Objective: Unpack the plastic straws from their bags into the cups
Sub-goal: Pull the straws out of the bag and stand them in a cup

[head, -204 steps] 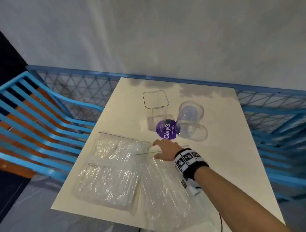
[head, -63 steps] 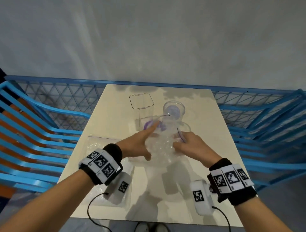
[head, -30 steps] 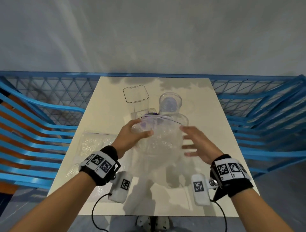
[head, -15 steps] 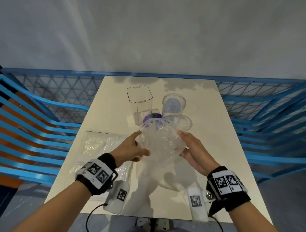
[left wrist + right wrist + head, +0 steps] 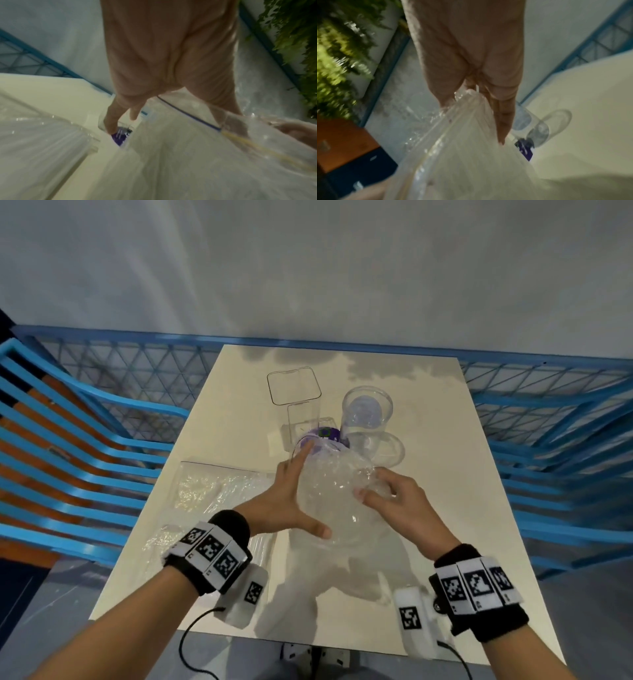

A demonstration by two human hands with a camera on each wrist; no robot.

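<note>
As straw bag [image 5: 329, 491] hangs aloft | left hand [image 5: 284, 501] spread, clasping | right hand [image 5: 397, 503] pinching

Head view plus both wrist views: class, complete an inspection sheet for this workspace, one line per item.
Surface: cream table, carrying the bags and cups.
Job's things: bag of straws held between both hands; second bag of straws flat at the left; square clear cup and round clear cup upright, no straws seen in them.
Clutter: purple disc and clear round piece beside the cups.
Grippers: left hand holds one side of the bag; right hand pinches the other.
Cables: black cable below the left wrist, another below the right.
Surroundings: blue railing, grey wall, foliage.
</note>
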